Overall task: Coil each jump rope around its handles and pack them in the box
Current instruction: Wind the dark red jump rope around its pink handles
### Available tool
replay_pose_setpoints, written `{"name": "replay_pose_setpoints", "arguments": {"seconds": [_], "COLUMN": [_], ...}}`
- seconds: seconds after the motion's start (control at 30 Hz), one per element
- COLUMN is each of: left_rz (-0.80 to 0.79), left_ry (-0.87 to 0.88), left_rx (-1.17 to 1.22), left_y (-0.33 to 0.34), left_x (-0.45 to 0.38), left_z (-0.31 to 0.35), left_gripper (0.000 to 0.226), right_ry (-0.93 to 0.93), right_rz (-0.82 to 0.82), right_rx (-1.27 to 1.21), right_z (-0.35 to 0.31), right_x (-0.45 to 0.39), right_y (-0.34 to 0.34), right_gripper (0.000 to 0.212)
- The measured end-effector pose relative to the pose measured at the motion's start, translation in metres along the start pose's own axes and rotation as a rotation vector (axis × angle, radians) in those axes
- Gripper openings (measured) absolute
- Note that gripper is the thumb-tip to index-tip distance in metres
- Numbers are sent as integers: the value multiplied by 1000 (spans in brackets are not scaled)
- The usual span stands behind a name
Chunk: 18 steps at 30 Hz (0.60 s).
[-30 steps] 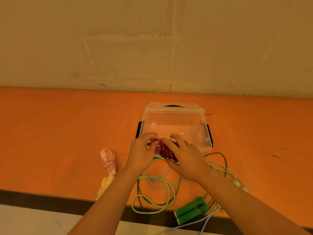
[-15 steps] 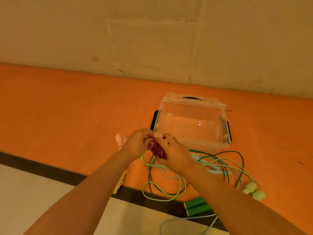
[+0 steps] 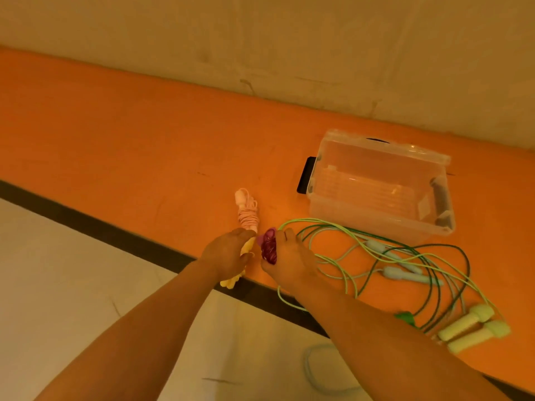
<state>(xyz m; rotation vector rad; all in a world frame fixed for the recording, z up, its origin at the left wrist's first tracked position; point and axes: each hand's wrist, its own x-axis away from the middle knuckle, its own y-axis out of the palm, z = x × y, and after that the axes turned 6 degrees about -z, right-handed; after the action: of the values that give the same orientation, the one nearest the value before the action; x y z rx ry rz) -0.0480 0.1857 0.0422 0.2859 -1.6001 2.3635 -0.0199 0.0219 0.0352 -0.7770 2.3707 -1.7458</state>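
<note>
Your right hand (image 3: 285, 259) grips coiled red rope (image 3: 268, 249), left hand (image 3: 228, 256) curls on yellow rope (image 3: 236, 277), both left of box (image 3: 379, 183). Pink rope (image 3: 247, 211) coiled. Box empty; green ropes (image 3: 390, 264) loose.

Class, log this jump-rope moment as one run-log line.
right hand: grips coiled maroon rope | left hand: on yellow rope | box: empty | green ropes: loose
</note>
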Motion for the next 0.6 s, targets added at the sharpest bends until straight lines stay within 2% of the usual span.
{"name": "replay_pose_setpoints", "arguments": {"seconds": [0.1, 0.2, 0.37, 0.6], "left_rz": [-136, -200, -227, -263], "left_ry": [69, 95, 99, 44], "left_rx": [-70, -115, -98, -266], "left_y": [17, 28, 54, 74], "left_x": [-1, -12, -28, -41], "left_z": [-9, -11, -5, -24], "left_gripper": [69, 80, 79, 77], "right_ry": [9, 29, 58, -14], "right_rz": [7, -10, -37, -126], "right_rx": [-11, -33, -30, -209], "right_z": [2, 10, 24, 37], "right_x": [-9, -17, -24, -33], "right_y": [21, 36, 58, 79], "right_gripper": [65, 64, 76, 84]}}
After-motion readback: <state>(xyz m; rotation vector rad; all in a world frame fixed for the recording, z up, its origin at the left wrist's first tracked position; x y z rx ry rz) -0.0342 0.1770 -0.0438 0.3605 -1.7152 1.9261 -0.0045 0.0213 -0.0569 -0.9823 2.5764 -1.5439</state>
